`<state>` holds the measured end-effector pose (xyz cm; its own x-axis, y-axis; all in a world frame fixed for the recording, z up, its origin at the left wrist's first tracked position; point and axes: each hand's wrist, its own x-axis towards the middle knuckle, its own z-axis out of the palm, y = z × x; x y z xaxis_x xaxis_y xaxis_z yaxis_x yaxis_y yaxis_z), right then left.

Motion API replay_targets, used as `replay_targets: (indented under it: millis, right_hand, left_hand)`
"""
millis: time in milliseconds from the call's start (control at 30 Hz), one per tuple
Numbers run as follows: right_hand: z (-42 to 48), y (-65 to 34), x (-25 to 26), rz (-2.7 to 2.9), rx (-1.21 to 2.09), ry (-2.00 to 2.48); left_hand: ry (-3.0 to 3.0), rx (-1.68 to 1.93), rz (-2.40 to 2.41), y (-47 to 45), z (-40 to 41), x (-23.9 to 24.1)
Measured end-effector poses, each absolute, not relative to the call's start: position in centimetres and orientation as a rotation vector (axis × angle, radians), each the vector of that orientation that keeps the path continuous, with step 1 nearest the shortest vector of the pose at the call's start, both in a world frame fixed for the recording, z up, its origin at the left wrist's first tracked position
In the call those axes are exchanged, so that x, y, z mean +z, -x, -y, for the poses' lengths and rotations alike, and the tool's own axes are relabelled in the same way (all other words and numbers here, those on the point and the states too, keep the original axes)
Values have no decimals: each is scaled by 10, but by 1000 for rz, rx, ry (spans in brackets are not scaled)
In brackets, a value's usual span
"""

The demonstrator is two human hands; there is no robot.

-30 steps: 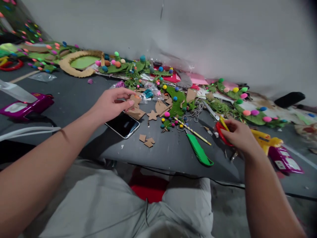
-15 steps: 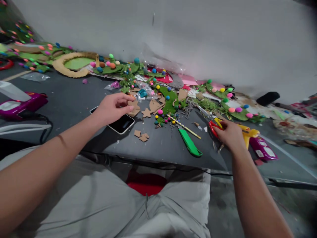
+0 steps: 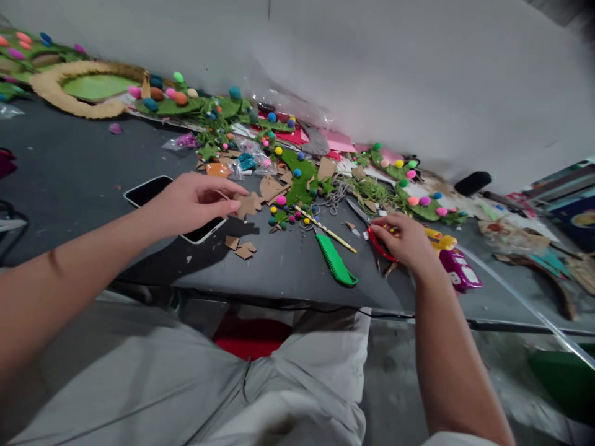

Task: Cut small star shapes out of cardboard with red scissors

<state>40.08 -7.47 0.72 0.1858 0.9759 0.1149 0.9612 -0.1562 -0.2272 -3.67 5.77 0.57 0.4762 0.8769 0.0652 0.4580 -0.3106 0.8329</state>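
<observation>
My left hand (image 3: 190, 201) hovers over a phone (image 3: 153, 192) lying face up on the dark grey table (image 3: 79, 173). Its thumb and fingers pinch a brown cardboard cutout (image 3: 248, 203). My right hand (image 3: 404, 238) rests on the table to the right, fingers curled over the red handles of a pair of scissors (image 3: 379, 244). A green utility knife (image 3: 334, 263) lies between the two hands, with a yellow striped stick (image 3: 325, 229) just beyond it.
Small cardboard scraps (image 3: 242, 246) lie near the table's front edge. Green felt shapes with coloured pompoms (image 3: 302, 176) crowd the back along the white wall. A yellow glue gun (image 3: 439, 238) and purple packet (image 3: 458, 269) sit right of my hand.
The view has swung to the right and down. My left hand stays pinched on the cardboard piece near the phone. My right hand stays on the scissors, its fingers settling lower over the red handles.
</observation>
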Motion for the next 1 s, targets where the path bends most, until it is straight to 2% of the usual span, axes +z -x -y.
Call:
replay_targets:
  millis: [367, 600, 767, 1000]
  right_hand:
    - [53, -379, -17, 1863, 228, 2153]
    - [42, -343, -3, 1847, 325, 1936]
    - [44, -360, 14, 1747, 346, 1913]
    - [52, -338, 18, 1654, 617, 1646]
  left_hand:
    - [-2109, 526, -892, -11, -55, -12]
    - [-2291, 626, -892, -23, -61, -2]
    - [-2222, 669, -948, -16, -66, 5]
    - [-1982, 750, -925, -22, -71, 11]
